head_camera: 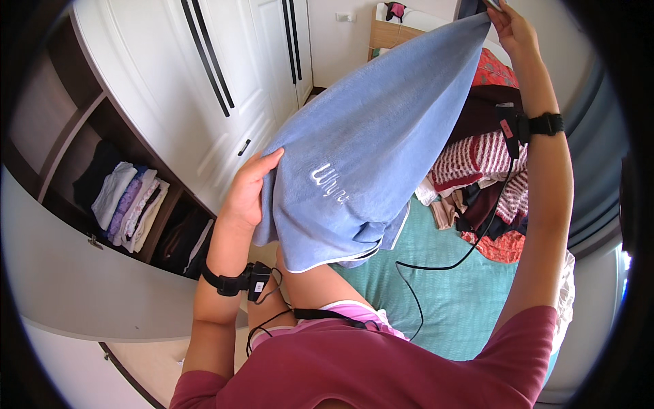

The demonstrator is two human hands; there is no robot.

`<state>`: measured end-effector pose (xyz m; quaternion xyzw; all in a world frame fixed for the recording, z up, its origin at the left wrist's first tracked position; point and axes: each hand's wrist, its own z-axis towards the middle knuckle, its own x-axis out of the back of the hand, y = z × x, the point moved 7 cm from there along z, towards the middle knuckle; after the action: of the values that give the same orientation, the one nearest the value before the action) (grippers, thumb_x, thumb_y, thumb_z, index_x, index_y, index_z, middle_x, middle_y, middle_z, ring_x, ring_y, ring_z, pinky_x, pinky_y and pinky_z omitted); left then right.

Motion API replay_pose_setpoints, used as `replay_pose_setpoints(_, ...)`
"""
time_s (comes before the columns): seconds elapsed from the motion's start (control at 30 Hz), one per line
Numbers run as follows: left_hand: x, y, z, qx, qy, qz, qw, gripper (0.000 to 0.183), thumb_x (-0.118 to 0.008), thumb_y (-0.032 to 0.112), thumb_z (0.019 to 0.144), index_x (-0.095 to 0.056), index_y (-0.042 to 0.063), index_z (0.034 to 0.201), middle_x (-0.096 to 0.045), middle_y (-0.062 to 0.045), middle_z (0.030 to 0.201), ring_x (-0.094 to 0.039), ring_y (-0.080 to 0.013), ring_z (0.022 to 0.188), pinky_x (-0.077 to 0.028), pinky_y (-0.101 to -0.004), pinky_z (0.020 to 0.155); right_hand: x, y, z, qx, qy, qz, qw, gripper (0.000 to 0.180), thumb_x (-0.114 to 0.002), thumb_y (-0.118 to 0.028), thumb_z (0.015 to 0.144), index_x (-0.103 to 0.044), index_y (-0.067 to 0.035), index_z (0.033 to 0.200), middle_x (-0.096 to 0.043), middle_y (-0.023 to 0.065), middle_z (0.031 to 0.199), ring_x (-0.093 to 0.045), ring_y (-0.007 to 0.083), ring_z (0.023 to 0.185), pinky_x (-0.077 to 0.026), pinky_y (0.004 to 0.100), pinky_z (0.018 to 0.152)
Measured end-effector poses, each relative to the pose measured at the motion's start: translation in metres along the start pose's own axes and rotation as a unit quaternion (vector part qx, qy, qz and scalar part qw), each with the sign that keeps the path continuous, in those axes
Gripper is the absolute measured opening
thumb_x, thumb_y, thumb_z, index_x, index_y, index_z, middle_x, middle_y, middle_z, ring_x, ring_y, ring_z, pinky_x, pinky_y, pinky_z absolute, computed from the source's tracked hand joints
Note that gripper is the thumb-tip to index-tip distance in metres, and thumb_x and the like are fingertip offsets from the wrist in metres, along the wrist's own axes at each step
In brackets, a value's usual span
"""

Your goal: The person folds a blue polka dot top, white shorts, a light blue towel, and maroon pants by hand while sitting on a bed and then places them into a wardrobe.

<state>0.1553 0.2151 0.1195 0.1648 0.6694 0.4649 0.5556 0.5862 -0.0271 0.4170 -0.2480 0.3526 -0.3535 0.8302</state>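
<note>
A blue fleecy cloth garment [373,122] with white embroidered lettering and white edging hangs stretched between my hands. My left hand [251,186] grips its left edge, with the thumb over the front and the fingers partly hidden behind. My right hand [511,28], raised high at the top right, pinches the cloth's pointed upper corner; a small part of some object shows above those fingers at the picture's rim. The cloth's lower part droops in folds over my thighs.
A green bedspread [439,296] lies beside my legs, with a heap of clothes [475,158] at its far part. White wardrobe doors [204,102] stand ahead. At left, an open cabinet holds folded clothes [127,204]. Black cables run from the wrist-worn devices.
</note>
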Motion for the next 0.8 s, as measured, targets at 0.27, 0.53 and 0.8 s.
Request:
replay_pose_setpoints(0.27,-0.069,0.020,-0.031,-0.259,0.017,0.471,0.843,0.017,-0.063,0.009,0.078,-0.058,0.004,0.093,-0.060,-0.006,0.088,-0.060,-0.0175,0.079,-0.048,-0.0316,0.073,0.054,0.068,-0.016,-0.062,-0.021,0.242,0.968,0.013,-0.049,-0.005,0.090,-0.057,0.005,0.091,-0.060,0.0082,0.076,-0.058,0.0149,0.066,-0.050,0.0211,0.060)
replay_pose_setpoints(0.53,-0.159,-0.104,-0.101,-0.509,-0.242,0.691,0.453,0.019,-0.061,0.007,0.069,-0.066,0.002,0.087,-0.060,-0.008,0.097,-0.046,-0.0078,0.053,-0.037,-0.0170,0.041,0.108,0.105,-0.062,0.000,-0.108,0.143,0.984,0.018,-0.043,-0.008,0.091,-0.053,0.002,0.080,-0.055,0.0057,0.072,-0.053,0.0132,0.064,-0.048,0.0221,0.064)
replay_pose_setpoints(0.8,-0.181,-0.170,-0.105,-0.431,-0.325,0.599,0.591,0.031,-0.058,0.008,0.072,-0.060,-0.003,0.101,-0.058,-0.017,0.102,-0.052,-0.0113,0.054,-0.045,-0.0217,0.042,0.136,0.117,-0.088,-0.167,-0.070,0.241,0.953,0.020,-0.044,-0.009,0.090,-0.052,-0.001,0.073,-0.054,0.0055,0.065,-0.052,0.0148,0.061,-0.049,0.0262,0.066)
